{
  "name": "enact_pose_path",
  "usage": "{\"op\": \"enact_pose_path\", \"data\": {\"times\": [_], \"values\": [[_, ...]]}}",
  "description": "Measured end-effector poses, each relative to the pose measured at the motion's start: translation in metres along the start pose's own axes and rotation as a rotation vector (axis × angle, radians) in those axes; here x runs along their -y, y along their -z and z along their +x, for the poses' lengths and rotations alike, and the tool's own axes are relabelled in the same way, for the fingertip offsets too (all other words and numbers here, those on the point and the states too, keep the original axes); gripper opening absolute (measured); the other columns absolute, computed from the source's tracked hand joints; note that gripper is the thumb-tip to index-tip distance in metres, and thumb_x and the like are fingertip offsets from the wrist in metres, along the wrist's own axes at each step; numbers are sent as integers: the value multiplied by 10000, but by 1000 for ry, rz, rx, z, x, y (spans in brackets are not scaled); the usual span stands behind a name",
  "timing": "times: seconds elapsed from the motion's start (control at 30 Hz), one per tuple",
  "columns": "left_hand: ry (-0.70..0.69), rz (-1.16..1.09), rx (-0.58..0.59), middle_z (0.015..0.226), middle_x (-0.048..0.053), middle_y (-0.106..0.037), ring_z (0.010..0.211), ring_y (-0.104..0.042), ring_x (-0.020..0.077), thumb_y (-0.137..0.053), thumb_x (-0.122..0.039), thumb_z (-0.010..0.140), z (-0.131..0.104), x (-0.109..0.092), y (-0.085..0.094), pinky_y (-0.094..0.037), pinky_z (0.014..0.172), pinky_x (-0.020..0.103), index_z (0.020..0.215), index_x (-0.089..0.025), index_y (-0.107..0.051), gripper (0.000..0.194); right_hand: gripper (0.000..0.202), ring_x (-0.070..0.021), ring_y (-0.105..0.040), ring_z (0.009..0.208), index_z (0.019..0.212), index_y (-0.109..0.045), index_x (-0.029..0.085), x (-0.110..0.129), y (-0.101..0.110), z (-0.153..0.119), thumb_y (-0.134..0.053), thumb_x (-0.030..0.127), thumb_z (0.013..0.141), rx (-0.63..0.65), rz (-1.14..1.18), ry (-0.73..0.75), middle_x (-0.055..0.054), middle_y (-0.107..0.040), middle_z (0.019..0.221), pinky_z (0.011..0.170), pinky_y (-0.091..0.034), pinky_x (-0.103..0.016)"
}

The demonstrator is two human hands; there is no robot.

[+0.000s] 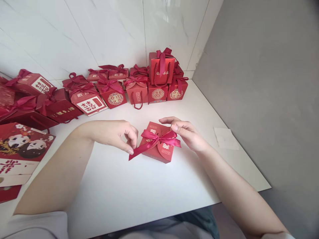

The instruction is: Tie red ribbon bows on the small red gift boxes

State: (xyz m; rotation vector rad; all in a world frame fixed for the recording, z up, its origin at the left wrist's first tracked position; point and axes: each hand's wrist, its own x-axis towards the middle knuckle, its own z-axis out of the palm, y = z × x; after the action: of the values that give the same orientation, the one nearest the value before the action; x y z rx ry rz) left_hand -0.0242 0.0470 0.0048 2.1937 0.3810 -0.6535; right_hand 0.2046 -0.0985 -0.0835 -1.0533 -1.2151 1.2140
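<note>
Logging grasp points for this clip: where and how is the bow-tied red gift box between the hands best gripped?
The red gift box is probably best gripped low on opposite side walls, from left and right: the ribbon bow crosses its top.

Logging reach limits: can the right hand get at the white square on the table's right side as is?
Probably yes: just tabletop shows between the right hand and the white square, though the hand is at the ribbon bow and would have to leave it.
</note>
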Motion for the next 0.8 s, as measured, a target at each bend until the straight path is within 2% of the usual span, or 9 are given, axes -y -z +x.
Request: {"op": "enact_pose_path", "data": {"times": [0.3,0.43,0.57,0.63,0.73,0.8], "values": [[-13,49,113,843,28,-683,764,-616,153,-682,-252,789,-14,-4,1,-462,670,196,778,-221,-760,85,412,-249,-599,1108,611,-579,188,0,-1,-1,-622,466,912,4,17,-16,-53,-606,1277,950,-465,-389],[22,103,74,893,16,-694,811,-623,155,-630,-256,817,-16,-3,1,-456,709,194,818,-242,-759,130,415,-249,-598,1108,607,-576,187,-1,-1,-1,-623,465,912,1,11,-18,-54,-607,1273,952,-464,-389],[147,152,-98,1001,-6,-700,870,-635,148,-549,-331,889,-18,1,3,-436,699,184,1011,-263,-710,213,399,-236,-599,1104,620,-584,186,-1,-1,-1,-616,444,923,10,21,-12,-52,-603,1271,951,-460,-372],[179,148,-206,1015,0,-696,868,-633,156,-532,-413,908,-19,1,3,-433,686,194,1010,-247,-697,255,400,-234,-600,1100,620,-578,185,-1,-1,-1,-616,443,923,10,21,-11,-51,-605,1269,948,-459,-367],[130,126,-508,958,5,-686,854,-615,164,-546,-479,903,-15,-7,-2,-450,724,227,952,-219,-680,297,417,-234,-606,1082,614,-558,183,0,-2,-1,-615,461,919,4,11,-16,-52,-609,1270,945,-456,-370],[-1,106,-737,1002,16,-669,935,-603,174,-571,-448,896,-8,-17,-10,-468,829,261,938,-208,-664,261,417,-232,-610,1067,617,-555,182,0,-2,-1,-617,467,915,10,14,-19,-51,-605,1282,936,-457,-371]]}}
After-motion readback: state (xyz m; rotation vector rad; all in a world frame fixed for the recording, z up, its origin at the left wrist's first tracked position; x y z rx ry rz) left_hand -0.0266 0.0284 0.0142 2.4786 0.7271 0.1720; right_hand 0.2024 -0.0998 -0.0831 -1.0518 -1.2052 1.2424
